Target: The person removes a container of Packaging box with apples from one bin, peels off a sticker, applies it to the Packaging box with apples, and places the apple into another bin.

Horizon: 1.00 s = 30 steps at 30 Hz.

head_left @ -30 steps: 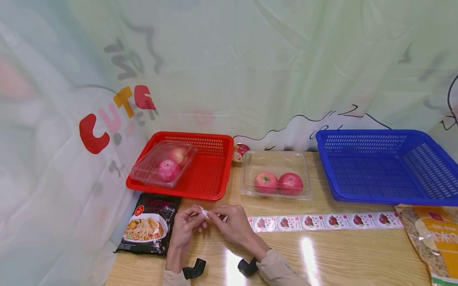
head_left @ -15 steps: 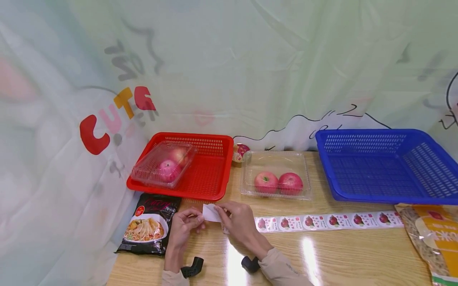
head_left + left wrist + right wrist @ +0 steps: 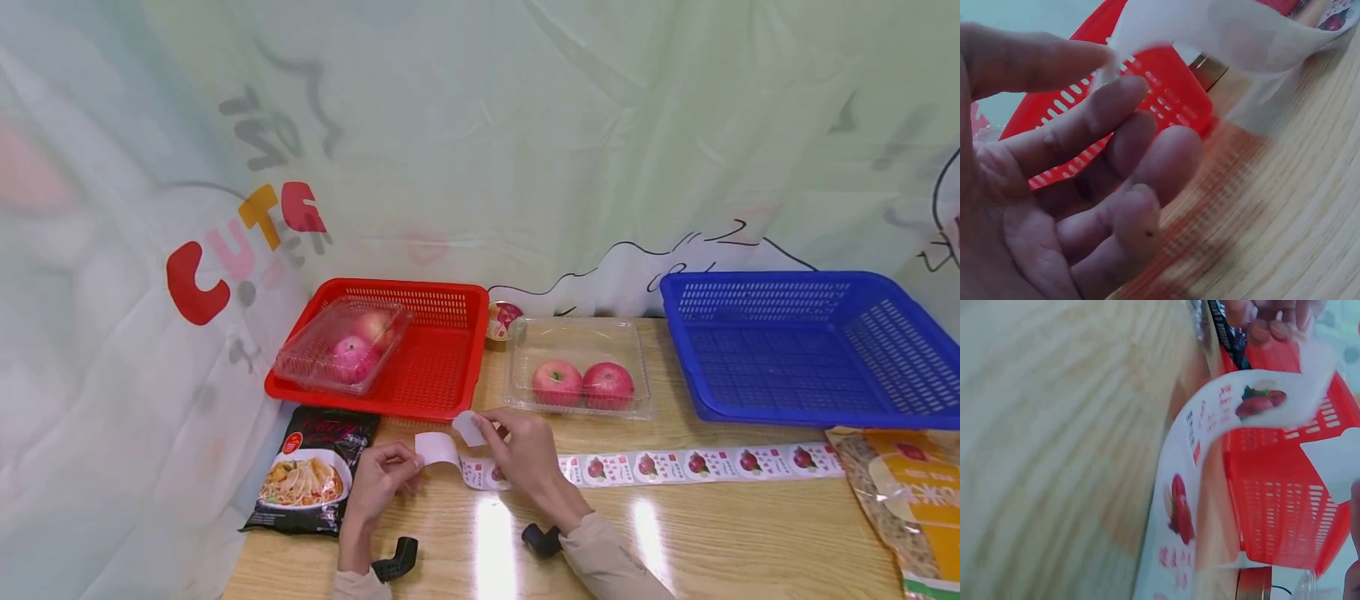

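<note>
In the head view my left hand (image 3: pixel 381 485) pinches the raised end of a strip of fruit-printed stickers (image 3: pixel 609 471) between thumb and index finger. From that grip the strip curls down onto the wooden table and runs off to the right. Just right of it, my right hand (image 3: pixel 531 458) pinches a single sticker (image 3: pixel 468 427), its plain pale side showing, apart from the strip. The right wrist view has this sticker (image 3: pixel 1335 464) at the right edge, with the curved strip (image 3: pixel 1180 512) beside it. The other fingers (image 3: pixel 1166 164) of my left hand are bent and hold nothing.
A red basket (image 3: pixel 442 367) behind my hands bears a clear box with apples (image 3: pixel 352 354). Another clear box (image 3: pixel 577 337) with two apples stands behind the strip, beside a small tin (image 3: pixel 501 323). A blue basket (image 3: pixel 780 358), a black noodle packet (image 3: pixel 311 475) and an orange-labelled bag (image 3: pixel 911 500) flank the table.
My hands were together at the strip's end. My right hand has moved right with the sticker, which has come off the strip. My left hand still holds the strip's end, now lifted and curled.
</note>
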Each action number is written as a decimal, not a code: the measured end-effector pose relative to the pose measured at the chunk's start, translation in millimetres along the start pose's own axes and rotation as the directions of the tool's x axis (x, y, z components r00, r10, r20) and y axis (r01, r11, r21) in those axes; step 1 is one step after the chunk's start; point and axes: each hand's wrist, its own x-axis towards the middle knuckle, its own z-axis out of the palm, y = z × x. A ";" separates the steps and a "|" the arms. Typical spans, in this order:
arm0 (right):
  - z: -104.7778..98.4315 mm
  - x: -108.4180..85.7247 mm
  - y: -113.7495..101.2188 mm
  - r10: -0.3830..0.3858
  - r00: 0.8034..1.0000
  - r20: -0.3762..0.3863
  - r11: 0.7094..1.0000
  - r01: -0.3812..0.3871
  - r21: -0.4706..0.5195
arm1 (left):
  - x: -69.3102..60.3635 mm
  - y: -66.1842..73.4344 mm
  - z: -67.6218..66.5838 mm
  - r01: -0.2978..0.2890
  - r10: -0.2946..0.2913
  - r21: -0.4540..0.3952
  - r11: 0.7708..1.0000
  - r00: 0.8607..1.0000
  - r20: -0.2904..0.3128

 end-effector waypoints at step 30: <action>-27.5 -5.5 -4.1 -0.385 0.921 0.061 0.901 0.389 -0.191 | -4.7 44.1 85.9 0.077 -0.095 -0.193 0.978 0.992 -0.086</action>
